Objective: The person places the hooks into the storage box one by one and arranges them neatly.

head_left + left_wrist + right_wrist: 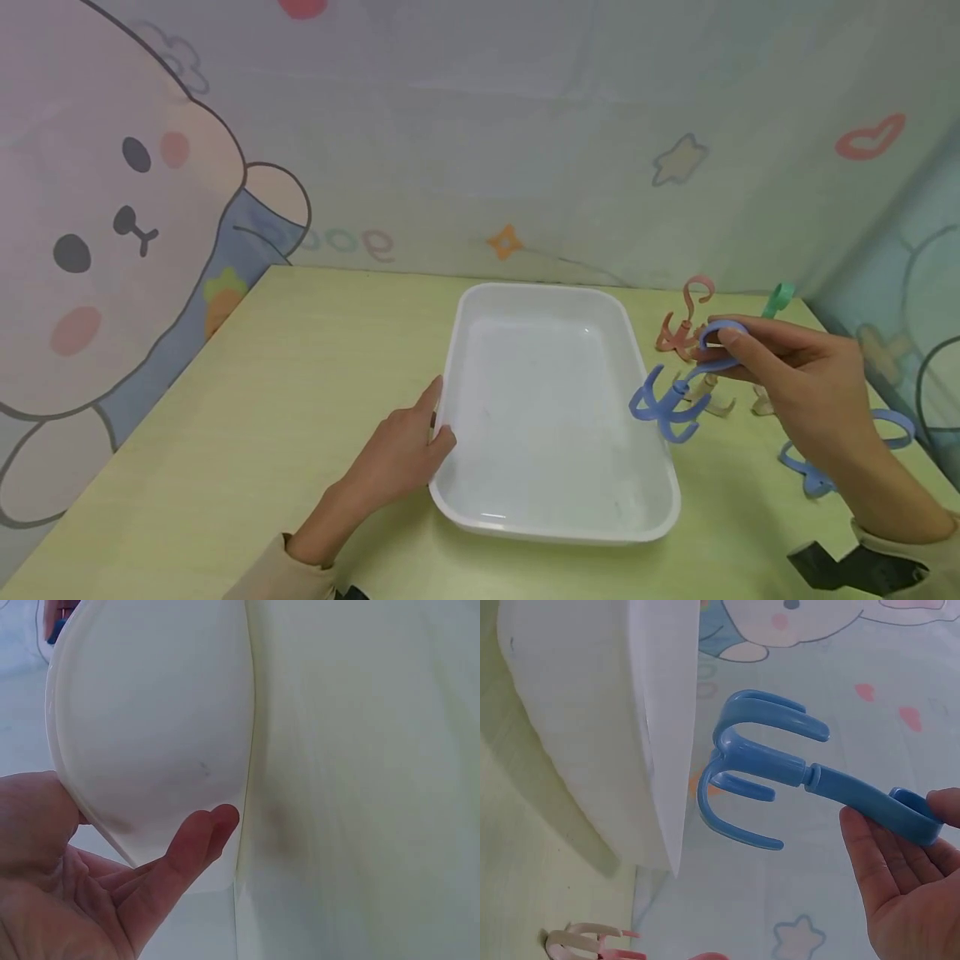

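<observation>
A white plastic tray point(555, 530) lies on the table. On its left rim rests my left hand point(401, 458), thumb over the edge and fingers against the outer wall; the left wrist view shows the hand point(97, 892) gripping the rim. My right hand point(802, 383) pinches a blue four-pronged hanger hook point(670, 406) by its curved top. The prongs hang by the tray's right rim. In the right wrist view the blue hook point(765, 761) points its prongs toward the tray wall point(585, 712), with thumb and fingers at its curl.
Right of the tray lie similar hooks: a pink one point(677, 337), a beige one point(720, 407), a green one point(780, 298) partly behind my right hand, and another blue one point(813, 479). A printed cloth point(450, 125) hangs behind the table point(315, 358).
</observation>
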{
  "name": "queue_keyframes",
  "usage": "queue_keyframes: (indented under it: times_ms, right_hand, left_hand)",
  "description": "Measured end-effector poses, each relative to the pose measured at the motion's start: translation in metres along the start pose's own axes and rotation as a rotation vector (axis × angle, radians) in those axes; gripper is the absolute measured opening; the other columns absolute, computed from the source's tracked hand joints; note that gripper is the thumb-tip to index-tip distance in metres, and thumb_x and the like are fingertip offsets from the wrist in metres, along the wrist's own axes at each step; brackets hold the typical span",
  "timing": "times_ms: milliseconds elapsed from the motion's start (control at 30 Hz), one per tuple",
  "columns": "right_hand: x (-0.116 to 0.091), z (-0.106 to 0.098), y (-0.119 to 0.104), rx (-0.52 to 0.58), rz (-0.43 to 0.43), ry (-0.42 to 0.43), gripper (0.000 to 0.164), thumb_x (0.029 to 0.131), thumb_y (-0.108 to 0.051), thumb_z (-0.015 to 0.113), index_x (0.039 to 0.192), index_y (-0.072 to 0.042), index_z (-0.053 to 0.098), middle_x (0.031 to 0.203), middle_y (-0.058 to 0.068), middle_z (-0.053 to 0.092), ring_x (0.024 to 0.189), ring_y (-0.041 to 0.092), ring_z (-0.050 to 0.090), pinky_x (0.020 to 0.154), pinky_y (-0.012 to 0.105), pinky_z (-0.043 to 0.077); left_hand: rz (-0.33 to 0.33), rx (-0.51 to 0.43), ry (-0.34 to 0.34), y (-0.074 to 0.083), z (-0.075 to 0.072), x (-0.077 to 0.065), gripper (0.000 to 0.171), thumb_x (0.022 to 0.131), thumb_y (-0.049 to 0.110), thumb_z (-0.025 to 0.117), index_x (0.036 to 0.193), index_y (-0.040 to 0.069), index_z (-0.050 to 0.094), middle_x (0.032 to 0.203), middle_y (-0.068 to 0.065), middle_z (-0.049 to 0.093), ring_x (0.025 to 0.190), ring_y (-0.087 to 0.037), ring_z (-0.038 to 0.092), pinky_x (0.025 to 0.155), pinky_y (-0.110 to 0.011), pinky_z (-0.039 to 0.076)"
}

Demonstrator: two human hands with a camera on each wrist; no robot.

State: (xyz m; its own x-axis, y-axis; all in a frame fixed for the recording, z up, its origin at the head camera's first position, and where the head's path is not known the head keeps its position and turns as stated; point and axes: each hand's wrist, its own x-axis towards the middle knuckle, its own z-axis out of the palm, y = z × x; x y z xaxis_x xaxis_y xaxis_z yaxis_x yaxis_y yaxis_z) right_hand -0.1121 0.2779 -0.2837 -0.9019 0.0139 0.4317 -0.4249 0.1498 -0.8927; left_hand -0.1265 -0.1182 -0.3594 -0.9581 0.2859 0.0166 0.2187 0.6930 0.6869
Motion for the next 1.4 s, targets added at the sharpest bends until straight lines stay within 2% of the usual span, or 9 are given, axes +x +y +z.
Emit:
queue_keyframes:
  times_ms: [433, 700, 933, 1067, 1233, 1400]
  right_hand:
    - [0.015, 0.024, 0.008, 0.04, 0.038, -0.1, 0.022, 0.102, -0.004, 0.065, 0.117, 0.01, 0.073, 0.101, 0.005, 0.083, 0.089, 0.016, 0.08, 0.076, 0.032, 0.063]
    - [0.029, 0.043, 0.01, 0.046, 0.071, -0.137, 0.022, 0.102, -0.009, 0.067, 0.117, 0.006, 0.075, 0.103, 0.003, 0.082, 0.091, 0.015, 0.08, 0.079, 0.031, 0.063]
    - [0.045, 0.06, 0.012, 0.076, 0.076, -0.155, 0.027, 0.101, -0.012, 0.07, 0.117, 0.009, 0.073, 0.103, 0.004, 0.081, 0.091, 0.017, 0.08, 0.081, 0.033, 0.063]
    - [0.053, 0.066, 0.014, 0.099, 0.074, -0.173, 0.032, 0.101, -0.013, 0.069, 0.12, 0.013, 0.07, 0.103, 0.005, 0.08, 0.093, 0.017, 0.08, 0.082, 0.034, 0.063]
    - [0.06, 0.073, 0.017, 0.063, 0.098, -0.185, 0.034, 0.102, -0.017, 0.069, 0.121, 0.011, 0.07, 0.103, 0.002, 0.079, 0.094, 0.015, 0.079, 0.082, 0.034, 0.063]
    - [0.066, 0.081, 0.021, -0.004, 0.118, -0.195, 0.036, 0.103, -0.021, 0.068, 0.123, 0.009, 0.07, 0.104, -0.001, 0.079, 0.095, 0.014, 0.079, 0.083, 0.034, 0.063]
  left_hand:
    - [-0.001, -0.039, -0.007, -0.002, 0.002, 0.0, 0.069, 0.098, 0.014, 0.05, 0.164, 0.003, 0.032, 0.11, -0.019, 0.072, 0.07, -0.016, 0.061, 0.06, -0.031, 0.05]
    - [-0.005, -0.036, 0.0, -0.001, 0.002, 0.0, 0.07, 0.098, 0.014, 0.05, 0.164, 0.001, 0.031, 0.111, -0.019, 0.072, 0.07, -0.015, 0.061, 0.061, -0.031, 0.05]
    - [-0.014, -0.051, -0.002, 0.0, 0.003, -0.002, 0.071, 0.099, 0.014, 0.052, 0.165, 0.001, 0.03, 0.114, -0.02, 0.073, 0.073, -0.015, 0.063, 0.061, -0.031, 0.051]
    - [-0.011, -0.058, 0.003, 0.002, 0.004, -0.004, 0.07, 0.098, 0.012, 0.053, 0.164, 0.0, 0.032, 0.123, -0.02, 0.072, 0.08, -0.017, 0.067, 0.065, -0.032, 0.053]
    - [0.002, -0.062, 0.012, 0.003, 0.005, -0.004, 0.07, 0.097, 0.01, 0.054, 0.162, -0.005, 0.032, 0.135, -0.022, 0.067, 0.091, -0.021, 0.07, 0.069, -0.034, 0.056]
    - [0.014, -0.051, 0.019, 0.004, 0.004, -0.005, 0.071, 0.095, 0.008, 0.055, 0.161, -0.005, 0.033, 0.133, -0.022, 0.068, 0.091, -0.021, 0.07, 0.07, -0.035, 0.057]
